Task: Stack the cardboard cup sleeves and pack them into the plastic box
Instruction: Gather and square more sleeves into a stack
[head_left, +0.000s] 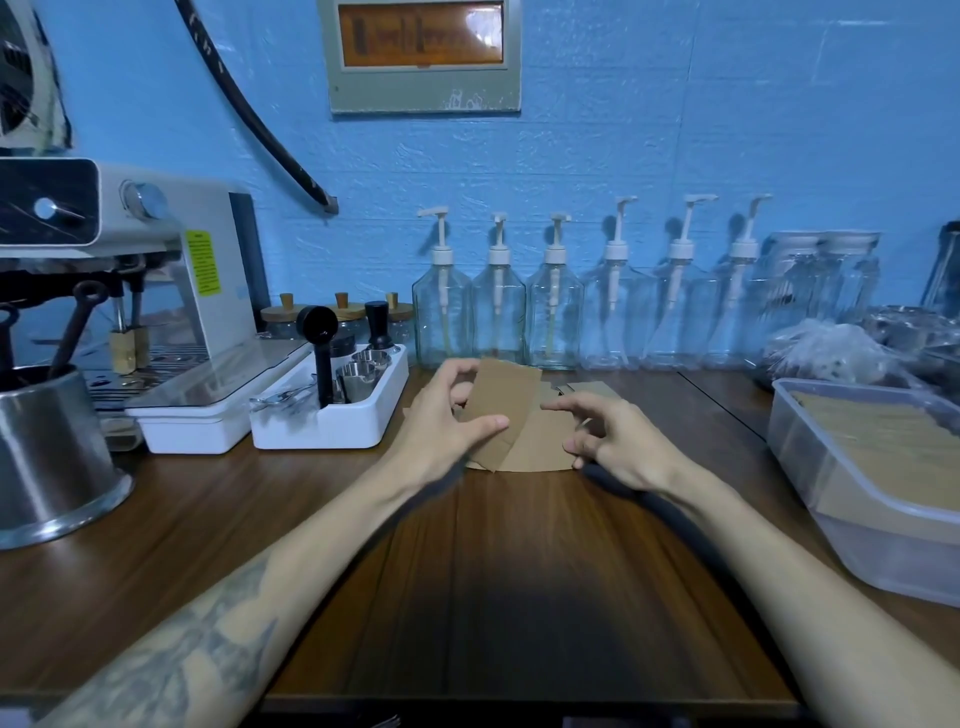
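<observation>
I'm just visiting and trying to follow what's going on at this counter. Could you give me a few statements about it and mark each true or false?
1. The left hand grips a flat brown cardboard cup sleeve. True.
2. The clear plastic box on the right holds nothing. False: brown cardboard sleeves already lie in it.
3. The right hand rests its fingers on the loose brown sleeves lying on the dark wooden counter. True.
4. The row of clear pump bottles stands in front of the hands. False: it stands behind them, against the blue wall.
5. The white espresso machine is at the right. False: it stands at the left.
</observation>
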